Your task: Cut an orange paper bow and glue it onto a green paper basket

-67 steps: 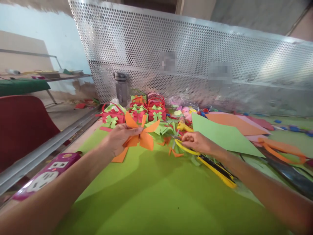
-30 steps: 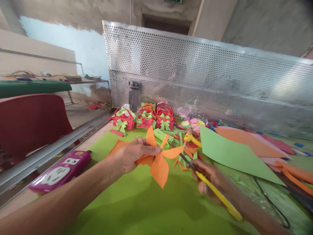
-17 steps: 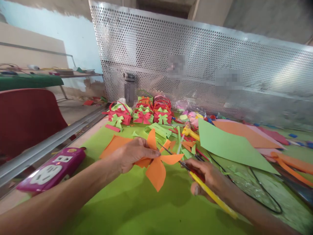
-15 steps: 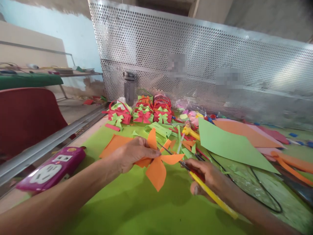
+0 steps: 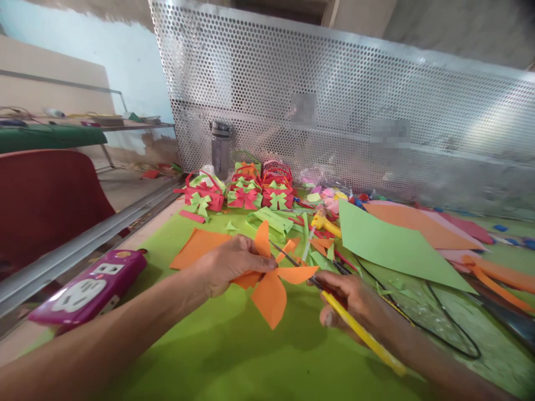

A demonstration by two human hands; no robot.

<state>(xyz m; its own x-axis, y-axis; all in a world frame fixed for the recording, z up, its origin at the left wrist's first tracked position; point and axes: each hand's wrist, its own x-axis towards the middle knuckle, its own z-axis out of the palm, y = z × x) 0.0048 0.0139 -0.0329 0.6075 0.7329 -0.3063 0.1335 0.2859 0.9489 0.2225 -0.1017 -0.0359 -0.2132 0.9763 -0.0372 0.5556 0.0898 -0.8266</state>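
Observation:
My left hand [image 5: 234,263] pinches an orange paper cutout [image 5: 270,298] at its centre, thumb on top; pointed petals spread out from there. Closed around a pair of scissors with a yellow handle [image 5: 363,331], my right hand [image 5: 353,301] is just right of the cutout. The dark, thin blades reach left between the upper and right petals, and part of them is hidden by the paper. Beneath and behind my left hand lies an orange paper sheet [image 5: 196,248] on the green work surface [image 5: 234,356].
Several red and green paper baskets [image 5: 204,197] with bows stand at the back, near a grey bottle [image 5: 220,150]. A yellow glue gun [image 5: 326,224], paper scraps and a green sheet [image 5: 397,245] lie beyond my right hand. A purple power strip [image 5: 92,287] sits left. Perforated metal [image 5: 267,72] rises behind.
The orange cutout has shifted slightly right and down with my left hand. My right hand and the scissors have moved only a little; both grips stay the same.

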